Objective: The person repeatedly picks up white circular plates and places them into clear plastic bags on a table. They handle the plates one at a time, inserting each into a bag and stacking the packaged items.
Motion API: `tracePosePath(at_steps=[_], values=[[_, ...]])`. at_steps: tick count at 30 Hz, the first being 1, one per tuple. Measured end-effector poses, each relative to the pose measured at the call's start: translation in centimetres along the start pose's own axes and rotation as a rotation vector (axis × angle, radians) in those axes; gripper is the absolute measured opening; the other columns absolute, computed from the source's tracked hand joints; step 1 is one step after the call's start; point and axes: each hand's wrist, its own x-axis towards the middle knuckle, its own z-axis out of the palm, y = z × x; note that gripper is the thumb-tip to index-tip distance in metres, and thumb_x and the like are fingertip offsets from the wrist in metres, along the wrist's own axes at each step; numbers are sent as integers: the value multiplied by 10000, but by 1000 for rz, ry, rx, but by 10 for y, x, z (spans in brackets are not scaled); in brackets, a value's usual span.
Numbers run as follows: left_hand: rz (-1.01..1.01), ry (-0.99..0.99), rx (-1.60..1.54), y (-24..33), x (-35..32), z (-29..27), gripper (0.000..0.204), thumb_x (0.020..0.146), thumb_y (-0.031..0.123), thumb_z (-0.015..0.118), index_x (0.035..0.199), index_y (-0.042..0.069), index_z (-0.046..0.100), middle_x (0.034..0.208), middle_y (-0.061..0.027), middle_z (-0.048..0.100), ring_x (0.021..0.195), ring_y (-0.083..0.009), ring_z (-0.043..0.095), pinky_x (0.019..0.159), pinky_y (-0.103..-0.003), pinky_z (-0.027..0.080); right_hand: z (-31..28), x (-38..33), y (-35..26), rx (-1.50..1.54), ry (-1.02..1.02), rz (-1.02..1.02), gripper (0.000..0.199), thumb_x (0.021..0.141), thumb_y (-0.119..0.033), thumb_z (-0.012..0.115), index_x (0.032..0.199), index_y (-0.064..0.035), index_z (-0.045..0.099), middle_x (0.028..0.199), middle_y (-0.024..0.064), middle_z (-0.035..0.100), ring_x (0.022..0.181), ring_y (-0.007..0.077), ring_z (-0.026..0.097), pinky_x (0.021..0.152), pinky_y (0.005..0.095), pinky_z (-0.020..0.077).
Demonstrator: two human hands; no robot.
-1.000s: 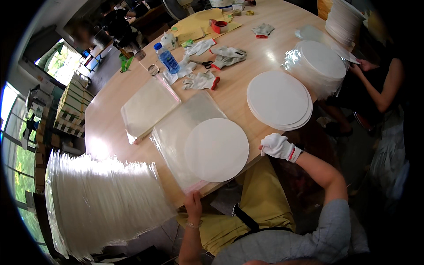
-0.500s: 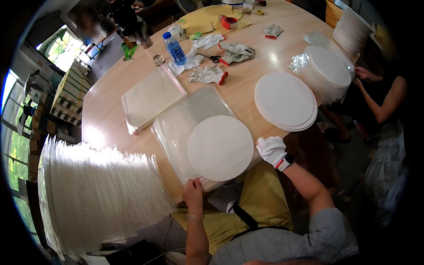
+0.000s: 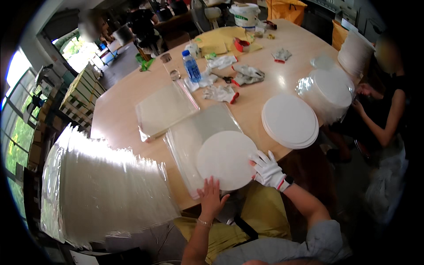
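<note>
A round white disc point(image 3: 226, 159) lies on a clear plastic bag point(image 3: 194, 137) at the near edge of the wooden table point(image 3: 119, 119). My left hand point(image 3: 212, 198) is bare, fingers spread, resting on the near rim of the disc and bag. My right hand point(image 3: 267, 168) wears a white glove and touches the disc's right rim with fingers apart. Neither hand grips anything.
A tall stack of bagged white discs point(image 3: 101, 190) stands at my left. A stack of bare discs point(image 3: 289, 120) and a wrapped stack point(image 3: 329, 95) lie to the right, beside another person's arm point(image 3: 384, 119). A second plastic bag pile point(image 3: 164, 110), gloves point(image 3: 221, 92) and a water bottle point(image 3: 191, 66) lie farther back.
My right hand has come in from beside the table to the disc's right rim. My left hand has moved up onto the disc's near edge.
</note>
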Motion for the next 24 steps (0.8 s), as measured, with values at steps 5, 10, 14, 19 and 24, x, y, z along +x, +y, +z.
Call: tracePosePath(at_steps=[5, 10, 14, 19, 24], values=[[-345, 116, -987, 30, -57, 28, 368, 878, 325, 561, 1124, 53, 522, 1069, -94, 555, 1003, -275, 537, 806, -425, 445, -2, -14, 2, 16, 43, -36, 440, 732, -346, 618, 1079, -78, 580, 1332, 45, 407, 1239, 300, 324, 972, 588, 256], [-982, -80, -2284, 46, -37, 59, 242, 901, 179, 537, 1117, 71, 513, 1038, -87, 582, 924, -248, 592, 724, -356, 492, -13, -25, 0, 65, 21, -88, 274, 730, -309, 604, 885, -84, 627, 1247, 41, 487, 1169, 274, 393, 943, 545, 303], [-853, 48, -1875, 59, -33, 28, 226, 900, 102, 495, 1113, 24, 498, 975, -88, 606, 819, -220, 630, 626, -318, 523, -8, -42, 15, 364, 276, 3, 203, 771, -192, 579, 881, -24, 610, 1031, 139, 591, 908, 323, 547, 817, 392, 424], [-641, 134, -1707, 44, -39, -24, 197, 880, 107, 544, 1051, 10, 531, 922, -87, 621, 771, -174, 623, 612, -287, 526, 11, -47, -32, 1455, 207, 752, 371, 862, -93, 518, 1225, -20, 499, 1094, 51, 591, 924, 116, 552, 849, 267, 434], [-162, -16, -1196, 19, -45, -118, 181, 857, 160, 612, 801, -4, 559, 729, -79, 607, 650, -136, 599, 575, -265, 477, 14, -27, -79, 1811, 351, 474, 445, 838, 10, 429, 1283, 22, 412, 895, -3, 556, 711, 66, 500, 669, 196, 429]])
